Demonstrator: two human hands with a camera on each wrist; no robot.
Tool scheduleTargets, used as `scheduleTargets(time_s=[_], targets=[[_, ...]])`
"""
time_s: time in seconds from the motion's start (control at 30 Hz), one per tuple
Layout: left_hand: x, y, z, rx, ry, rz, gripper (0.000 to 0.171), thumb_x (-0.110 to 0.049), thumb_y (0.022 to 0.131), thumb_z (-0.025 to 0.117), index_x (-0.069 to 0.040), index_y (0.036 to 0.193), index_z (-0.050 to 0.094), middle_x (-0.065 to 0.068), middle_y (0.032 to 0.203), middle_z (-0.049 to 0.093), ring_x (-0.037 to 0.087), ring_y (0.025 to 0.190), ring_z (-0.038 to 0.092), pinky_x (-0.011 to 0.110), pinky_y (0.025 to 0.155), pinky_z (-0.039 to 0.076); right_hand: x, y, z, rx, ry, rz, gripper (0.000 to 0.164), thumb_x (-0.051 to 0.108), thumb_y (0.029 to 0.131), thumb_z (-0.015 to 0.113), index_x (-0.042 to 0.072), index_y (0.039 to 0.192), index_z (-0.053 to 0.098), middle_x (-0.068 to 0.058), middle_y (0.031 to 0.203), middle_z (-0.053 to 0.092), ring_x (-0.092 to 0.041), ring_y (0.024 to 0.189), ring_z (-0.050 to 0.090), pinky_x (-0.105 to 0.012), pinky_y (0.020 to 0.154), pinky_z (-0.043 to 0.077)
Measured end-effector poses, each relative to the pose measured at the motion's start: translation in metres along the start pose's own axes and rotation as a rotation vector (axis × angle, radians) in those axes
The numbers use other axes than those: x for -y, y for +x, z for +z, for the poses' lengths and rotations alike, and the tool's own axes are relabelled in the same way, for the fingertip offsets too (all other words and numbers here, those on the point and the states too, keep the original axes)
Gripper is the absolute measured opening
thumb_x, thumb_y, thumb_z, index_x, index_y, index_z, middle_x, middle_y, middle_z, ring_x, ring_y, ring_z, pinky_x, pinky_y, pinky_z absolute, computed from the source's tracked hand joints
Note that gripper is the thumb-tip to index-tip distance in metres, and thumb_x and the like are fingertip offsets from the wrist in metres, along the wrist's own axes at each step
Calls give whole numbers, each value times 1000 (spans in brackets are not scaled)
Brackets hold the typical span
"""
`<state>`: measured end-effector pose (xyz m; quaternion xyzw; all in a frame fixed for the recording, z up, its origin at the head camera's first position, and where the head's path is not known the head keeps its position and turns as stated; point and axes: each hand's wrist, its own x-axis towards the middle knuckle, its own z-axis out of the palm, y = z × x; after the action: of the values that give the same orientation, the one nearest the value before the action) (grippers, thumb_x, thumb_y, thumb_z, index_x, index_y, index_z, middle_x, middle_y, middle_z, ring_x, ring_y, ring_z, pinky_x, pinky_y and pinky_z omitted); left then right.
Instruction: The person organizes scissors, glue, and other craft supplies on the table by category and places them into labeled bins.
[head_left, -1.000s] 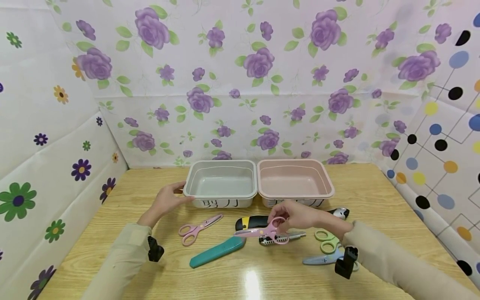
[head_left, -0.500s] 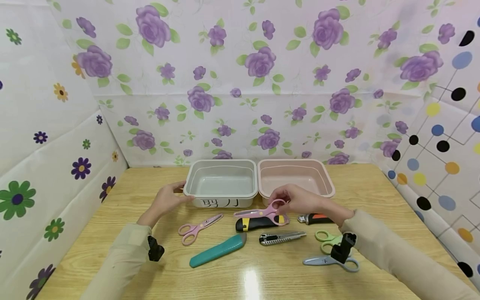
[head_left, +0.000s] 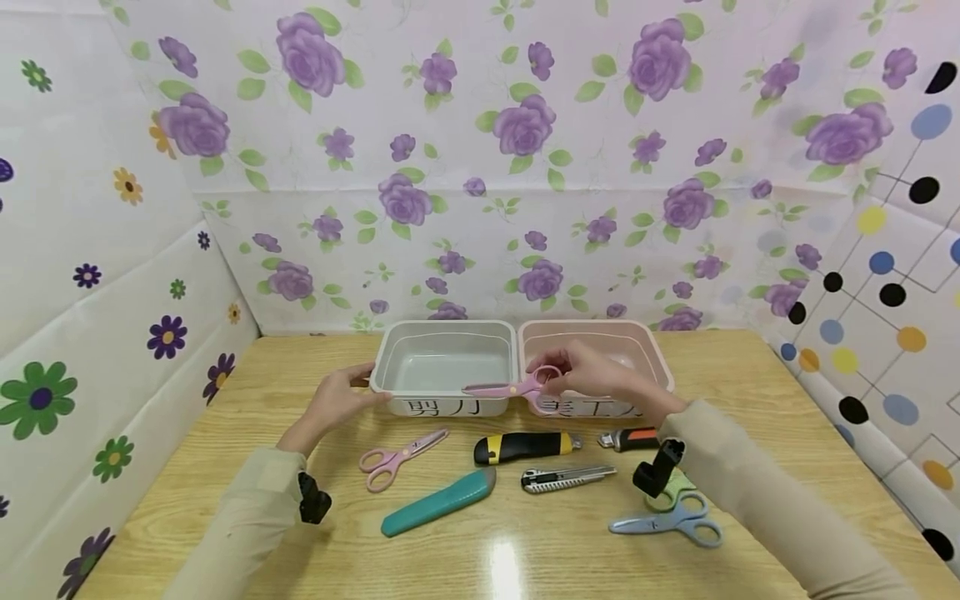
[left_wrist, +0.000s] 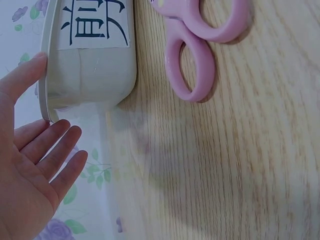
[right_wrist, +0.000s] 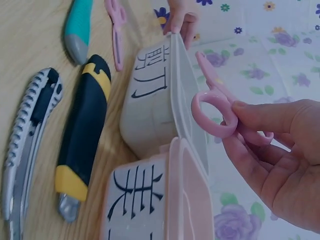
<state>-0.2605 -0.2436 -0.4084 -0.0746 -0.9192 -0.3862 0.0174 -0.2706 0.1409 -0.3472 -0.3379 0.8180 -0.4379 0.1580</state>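
My right hand (head_left: 588, 371) pinches pink scissors (head_left: 517, 389) by a finger loop, over the front rims where the two bins meet. Their blades point left, and the right wrist view shows the pink loop (right_wrist: 199, 116) between thumb and fingers. At the left front corner of the grey bin (head_left: 438, 393), my left hand (head_left: 337, 404) rests with its thumb on the rim. Its fingers (left_wrist: 60, 155) lie loosely extended in the left wrist view. The pink bin (head_left: 585, 323) stands beside the grey one, partly hidden by my right hand. Both bins bear black characters on the front.
On the table lie a second pair of pink scissors (head_left: 402, 455), a teal cutter (head_left: 442, 502), a black and yellow utility knife (head_left: 525, 447), a silver cutter (head_left: 566, 477), an orange-and-black tool (head_left: 633, 438), and blue scissors (head_left: 660, 523) beside green scissors (head_left: 681, 482), partly covered by my right arm.
My right hand has lifted the pink scissors away from over the knives, up and back to the bins' front rims. My left hand has stayed at the grey bin's corner.
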Motion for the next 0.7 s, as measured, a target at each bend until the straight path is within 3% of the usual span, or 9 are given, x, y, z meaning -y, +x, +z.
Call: scheduleTargets(time_s=[0.17, 0.57, 0.7], targets=[[-1, 0, 0, 2, -2, -10, 71, -32, 76, 73, 5, 130, 45, 23, 116, 57, 35, 104, 55, 44, 81, 47, -2, 13, 3, -21, -37, -42, 22, -2, 80, 64, -2, 102, 63, -7, 78, 58, -15, 69, 48, -23, 60, 41], [-1, 0, 0, 5, -8, -14, 71, -31, 74, 74, 4, 129, 47, 22, 113, 59, 36, 104, 55, 45, 82, 46, 1, 45, 10, -69, 33, 14, 26, -6, 80, 62, -8, 106, 61, -11, 85, 61, -13, 73, 52, -23, 60, 43], [0, 0, 0, 8, -9, -20, 70, -30, 74, 74, 3, 130, 47, 21, 114, 59, 35, 104, 55, 45, 82, 46, -1, 52, 11, -77, 65, 58, 25, -6, 81, 61, -6, 106, 62, -10, 85, 61, -14, 72, 51, -31, 63, 46]])
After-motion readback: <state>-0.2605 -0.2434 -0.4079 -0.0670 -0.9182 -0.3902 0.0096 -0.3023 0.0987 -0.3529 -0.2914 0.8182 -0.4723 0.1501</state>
